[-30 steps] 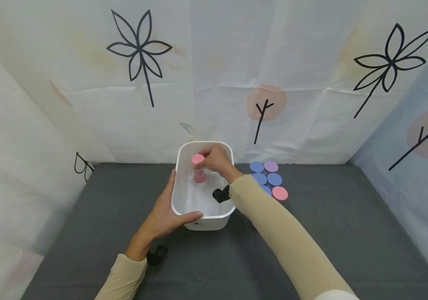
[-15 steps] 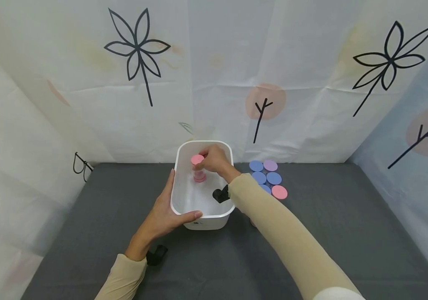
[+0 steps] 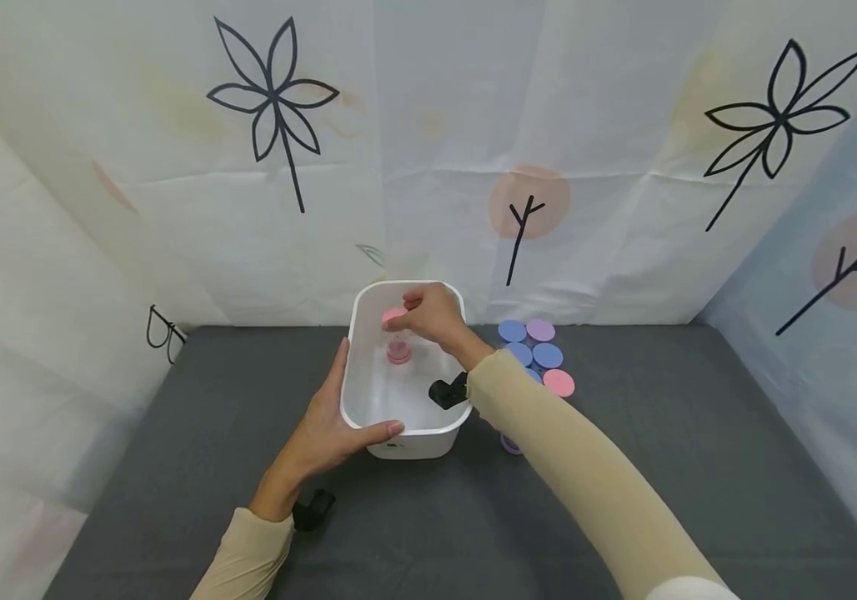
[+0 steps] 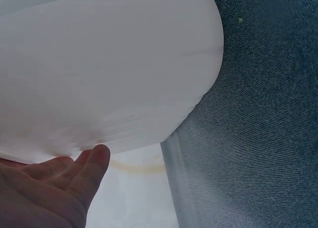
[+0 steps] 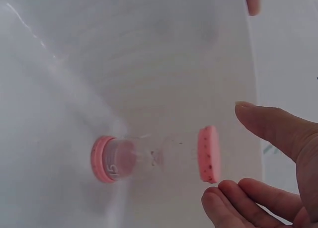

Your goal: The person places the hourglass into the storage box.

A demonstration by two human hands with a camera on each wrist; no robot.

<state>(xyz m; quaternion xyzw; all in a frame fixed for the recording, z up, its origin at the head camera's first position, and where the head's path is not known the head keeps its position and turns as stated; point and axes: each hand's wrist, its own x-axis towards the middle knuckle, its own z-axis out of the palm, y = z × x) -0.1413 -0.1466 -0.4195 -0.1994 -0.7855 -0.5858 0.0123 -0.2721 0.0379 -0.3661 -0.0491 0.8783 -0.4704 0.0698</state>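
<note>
Inside a white plastic bin (image 3: 408, 446), a pink-capped sand timer (image 5: 155, 158) stands upright near the back left. My right hand (image 3: 436, 317) is over it; the right wrist view shows thumb and fingers spread apart beside the upper pink cap, with a gap between them. My left hand (image 3: 327, 429) holds the bin's near left corner, its thumb lying over the front rim. In the left wrist view, its fingertips (image 4: 99, 153) press against the outer wall.
Right of the bin stands a group of sand timers with blue caps (image 3: 548, 357), purple caps (image 3: 540, 330) and a pink cap (image 3: 559, 383). My right sleeve (image 3: 563, 450) partly hides them. A printed white cloth (image 3: 428, 150) hangs behind the grey table (image 3: 669, 467).
My right hand has let go of the pink sand timer and shifted slightly right. The timer stays upright in the bin. The left hand keeps its hold on the corner.
</note>
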